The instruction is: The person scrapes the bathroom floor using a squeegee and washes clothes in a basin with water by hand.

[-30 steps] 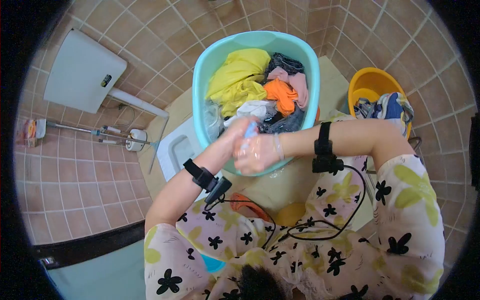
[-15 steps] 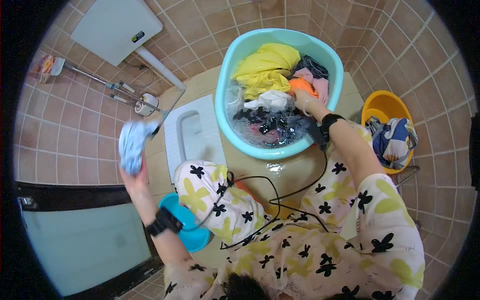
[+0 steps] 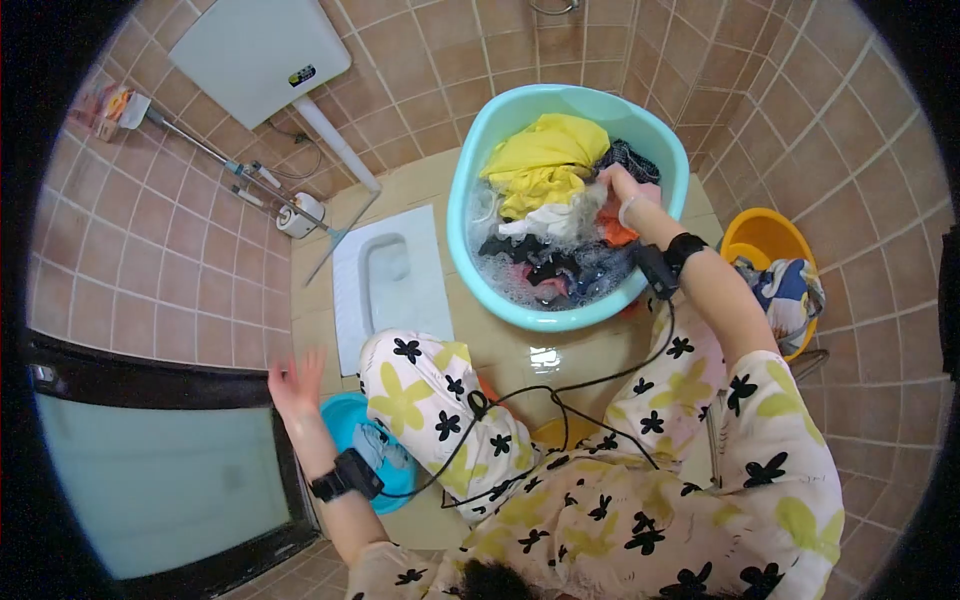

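My left hand (image 3: 297, 388) is open, fingers spread and holding nothing, above and beside a small blue basin (image 3: 345, 412). A light-blue cloth (image 3: 378, 445) lies in that basin. My right hand (image 3: 628, 186) is inside the large turquoise tub (image 3: 461, 235), its fingers bent closed among the laundry; what they grip is hidden. Near it are an orange cloth (image 3: 614, 226), a dark patterned cloth (image 3: 628, 158) and a white cloth (image 3: 550, 220). A yellow garment (image 3: 550, 150) bulges at the back of the tub, and dark clothes (image 3: 530, 255) lie in sudsy water in front.
A squat toilet (image 3: 395, 290) is left of the tub. An orange bucket (image 3: 765, 228) with a patterned cloth (image 3: 790, 295) stands on the right. Black cables (image 3: 560, 385) run from my wrist devices across my lap. A mop (image 3: 245, 170) leans at the left wall.
My left hand has let go of the light-blue cloth, which now lies in the small basin. My right hand has shifted slightly within the tub, off the top of the orange cloth.
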A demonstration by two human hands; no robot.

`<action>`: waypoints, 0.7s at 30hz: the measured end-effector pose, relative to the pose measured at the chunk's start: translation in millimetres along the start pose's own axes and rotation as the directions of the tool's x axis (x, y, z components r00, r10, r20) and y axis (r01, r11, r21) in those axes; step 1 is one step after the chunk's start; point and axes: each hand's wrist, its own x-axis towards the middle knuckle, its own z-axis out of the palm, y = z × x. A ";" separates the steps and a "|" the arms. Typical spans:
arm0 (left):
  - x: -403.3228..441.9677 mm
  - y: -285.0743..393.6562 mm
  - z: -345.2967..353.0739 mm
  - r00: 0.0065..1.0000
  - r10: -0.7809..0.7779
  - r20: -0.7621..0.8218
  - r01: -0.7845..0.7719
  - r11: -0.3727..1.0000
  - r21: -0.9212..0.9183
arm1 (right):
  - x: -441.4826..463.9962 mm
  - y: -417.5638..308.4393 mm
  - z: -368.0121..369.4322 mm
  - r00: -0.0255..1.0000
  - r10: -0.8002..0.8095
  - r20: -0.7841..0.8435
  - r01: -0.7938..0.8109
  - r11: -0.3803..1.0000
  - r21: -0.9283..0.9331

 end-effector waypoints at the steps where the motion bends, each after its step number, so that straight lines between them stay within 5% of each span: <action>1: -16.2 -32.4 63.1 0.999 0.004 0.037 -0.007 0.998 0.063 | -29.5 -28.3 14.8 1.000 0.020 0.005 -0.021 0.994 0.111; 2: -20.0 -58.2 105.0 0.991 -0.042 0.124 0.024 0.989 0.148 | -39.3 -50.1 27.3 0.998 -0.012 0.067 0.002 0.990 0.142; 4: -9.0 -104.6 157.9 0.891 -0.272 0.363 0.146 0.930 0.339 | -44.8 -89.8 32.7 0.868 0.012 0.496 -0.080 0.990 0.116; 8: -5.9 -217.5 226.4 0.827 -0.490 0.278 0.271 0.779 0.566 | -106.6 -173.4 91.2 0.816 -0.161 0.555 0.013 0.965 0.261; 10: 9.1 -266.5 230.1 0.805 -0.548 0.228 0.306 0.712 0.631 | -143.3 -206.6 117.1 0.870 -0.199 0.450 0.063 0.952 0.299; 12: 26.0 -304.9 223.4 0.781 -0.593 0.196 0.253 0.588 0.769 | -169.1 -233.5 129.3 0.852 -0.276 0.445 0.157 0.946 0.285; 14: 25.9 -336.6 221.4 0.767 -0.611 0.194 0.022 0.327 0.945 | -176.9 -255.5 126.5 0.796 -0.315 0.517 0.206 0.944 0.257; 15: 20.4 -352.4 220.1 0.764 -0.616 0.194 0.027 0.330 0.944 | -189.6 -265.0 130.0 0.655 -0.351 0.669 0.138 0.926 0.350; 16: 13.6 -367.4 216.4 0.785 -0.511 0.352 -0.236 0.278 0.931 | -203.7 -271.5 133.7 0.487 -0.391 0.781 0.046 0.904 0.424; 18: 18.1 -381.1 214.7 0.752 -0.420 0.508 -0.474 0.190 0.860 | -242.3 -276.1 144.1 0.673 -0.457 0.582 0.123 0.845 0.521; 20: 36.2 -390.9 220.7 0.767 -0.353 0.535 -0.454 0.290 0.842 | -241.6 -278.2 129.9 0.606 -0.461 0.648 0.108 0.855 0.507; 21: 45.8 -391.4 219.4 0.757 -0.316 0.573 -0.463 0.360 0.810 | -243.1 -276.9 122.9 0.636 -0.511 0.578 0.299 0.854 0.426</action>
